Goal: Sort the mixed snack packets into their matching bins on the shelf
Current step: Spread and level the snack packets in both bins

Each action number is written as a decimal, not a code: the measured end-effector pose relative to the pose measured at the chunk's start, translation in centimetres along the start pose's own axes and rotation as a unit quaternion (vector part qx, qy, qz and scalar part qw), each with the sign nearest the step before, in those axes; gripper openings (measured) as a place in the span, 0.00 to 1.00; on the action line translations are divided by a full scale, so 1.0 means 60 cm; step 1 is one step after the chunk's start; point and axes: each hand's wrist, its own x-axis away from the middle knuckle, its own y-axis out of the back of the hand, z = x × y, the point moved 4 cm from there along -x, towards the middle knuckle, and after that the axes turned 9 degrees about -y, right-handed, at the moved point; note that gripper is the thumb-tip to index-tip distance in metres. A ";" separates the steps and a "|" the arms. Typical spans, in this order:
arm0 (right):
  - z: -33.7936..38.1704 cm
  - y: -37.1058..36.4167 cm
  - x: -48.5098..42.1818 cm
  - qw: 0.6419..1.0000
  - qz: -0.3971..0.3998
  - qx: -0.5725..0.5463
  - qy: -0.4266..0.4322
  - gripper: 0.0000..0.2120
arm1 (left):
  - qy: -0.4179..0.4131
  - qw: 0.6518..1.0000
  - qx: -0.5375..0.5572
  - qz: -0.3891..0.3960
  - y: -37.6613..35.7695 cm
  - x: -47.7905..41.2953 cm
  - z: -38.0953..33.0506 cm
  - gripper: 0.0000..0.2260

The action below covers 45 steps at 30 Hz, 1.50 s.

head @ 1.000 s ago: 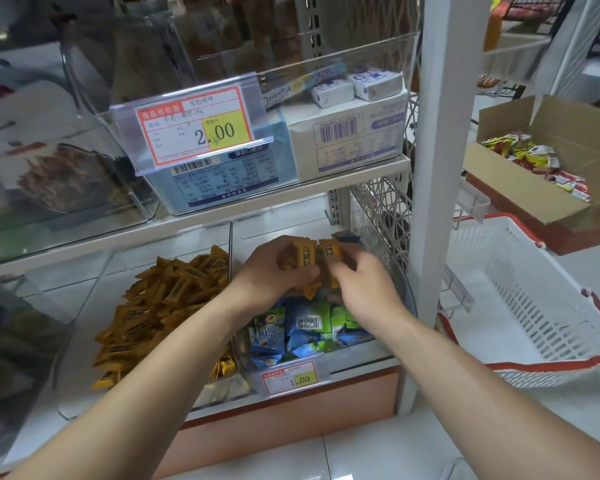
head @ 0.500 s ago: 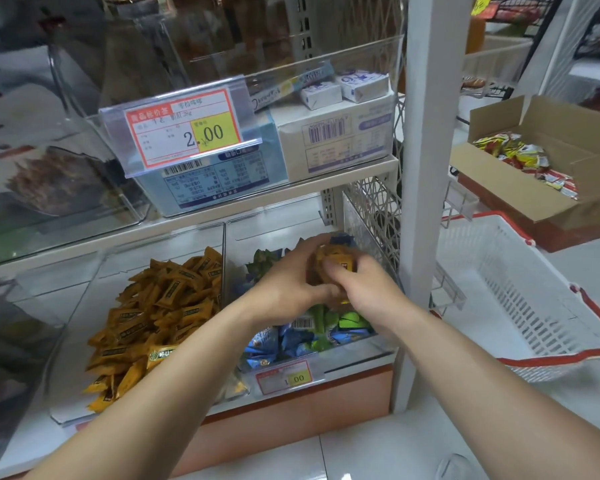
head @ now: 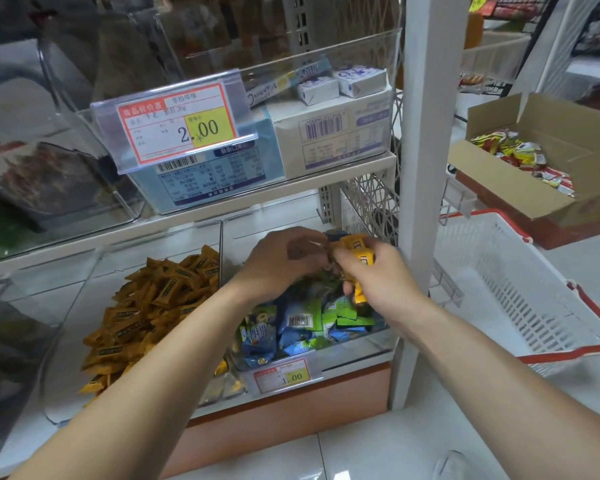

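Above the blue-green bin (head: pixel 357 349), the right hand (head: pixel 385 285) grips a bunch of yellow packets (head: pixel 359 252), the left hand (head: pixel 281 265) curled against them, hold indiscernible; the matching yellow bin (head: pixel 77 306) lies leftward, nearer the left hand.

White shelf (head: pixel 326 183); clear bins (head: pixel 354 348) stand on it.

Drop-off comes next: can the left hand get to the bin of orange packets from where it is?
Probably yes. The left hand hovers over the blue-green packets; the orange packets lie just to its left in an open-topped bin, with only a clear divider between.
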 end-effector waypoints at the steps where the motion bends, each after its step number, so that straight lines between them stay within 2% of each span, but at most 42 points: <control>1: -0.001 0.001 -0.002 0.999 -0.024 0.027 0.002 0.06 | 0.009 1.000 -0.024 -0.017 0.006 -0.008 0.010 0.08; 4: -0.012 0.004 -0.001 0.988 -0.066 0.140 -0.009 0.10 | 0.040 0.994 -0.102 -0.015 0.006 -0.037 0.045 0.07; 8: -0.029 0.004 -0.002 0.961 -0.075 0.264 -0.023 0.14 | 0.039 0.980 -0.173 0.094 -0.030 -0.074 0.074 0.08; 11: -0.035 0.003 -0.004 0.957 -0.082 0.276 -0.013 0.13 | 0.041 0.954 -0.242 0.172 -0.051 -0.095 0.092 0.11; 14: -0.038 0.003 -0.003 0.957 -0.077 0.281 -0.001 0.12 | 0.070 0.915 -0.311 0.248 -0.047 -0.108 0.112 0.16; 17: -0.039 0.004 -0.002 0.955 -0.075 0.287 0.003 0.12 | 0.088 0.906 -0.271 0.312 -0.031 -0.104 0.127 0.21; 20: -0.038 0.002 0.000 0.953 -0.068 0.294 0.006 0.13 | 0.107 0.922 -0.216 0.303 -0.018 -0.095 0.139 0.27; 23: -0.037 0.002 0.000 0.953 -0.065 0.295 0.007 0.13 | 0.108 0.931 -0.202 0.283 -0.023 -0.095 0.152 0.29; 28: -0.036 0.000 -0.001 0.951 -0.069 0.302 0.010 0.14 | 0.116 0.922 -0.221 0.295 -0.029 -0.100 0.164 0.31; 32: -0.035 -0.001 -0.001 0.949 -0.072 0.308 0.005 0.14 | 0.086 0.911 -0.255 0.313 -0.040 -0.100 0.165 0.38; 35: -0.034 -0.001 0.000 0.953 -0.061 0.297 0.004 0.13 | 0.063 0.913 -0.266 0.303 -0.051 -0.104 0.165 0.34; 40: -0.033 0.000 0.003 0.954 -0.056 0.295 0.009 0.13 | 0.043 0.923 -0.238 0.299 -0.058 -0.111 0.161 0.20; 43: -0.032 0.000 0.002 0.951 -0.056 0.303 0.010 0.12 | 0.042 0.921 -0.260 0.286 -0.056 -0.116 0.160 0.18; 45: -0.031 0.000 0.001 0.951 -0.057 0.304 0.007 0.13 | 0.036 0.935 -0.242 0.255 -0.045 -0.117 0.158 0.16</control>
